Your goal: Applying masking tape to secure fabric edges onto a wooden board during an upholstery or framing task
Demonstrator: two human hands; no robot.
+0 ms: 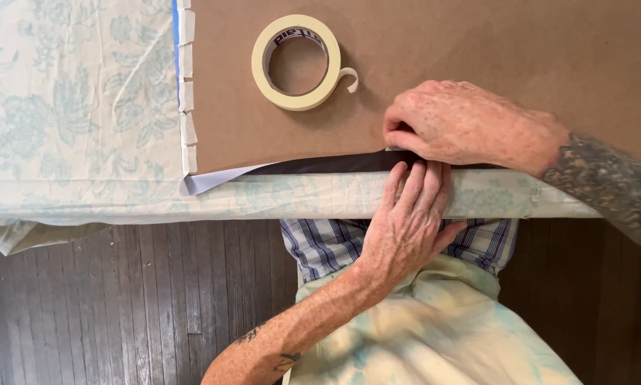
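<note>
Table [78, 203] covered with a pale floral cloth [71, 107] fills the upper part of the head view; dark wood floor [121, 299] shows below its near edge. Landmark: the big brown paper sheet [477, 43], lying flat on the cloth and taking most of the tabletop right of the cloth's bare area. Along the sheet's left edge runs a row of short white tape strips [187, 93], with a thin blue line just beside them. Under the sheet's near edge a dark layer [313, 165] shows, and a white layer [210, 180] pokes out at the sheet's near left corner.

Person's lap sits below the sheet's near edge: plaid shirt [320, 246] and a pale tie-dye apron [442, 328].

Right hand [463, 125] rests on the sheet at its near edge, fingers curled, fingertips pinching or pressing the edge of the paper; cannot tell whether the edge is actually gripped. Left hand [409, 221] comes up from below the sheet, flat and narrow, fingers together, fingertips touching the sheet's near edge just under the right hand, holding nothing.

Roll of cream masking tape [297, 63] lies flat on the sheet, up and left of the right hand, apart from it, loose end curling off to the right.
</note>
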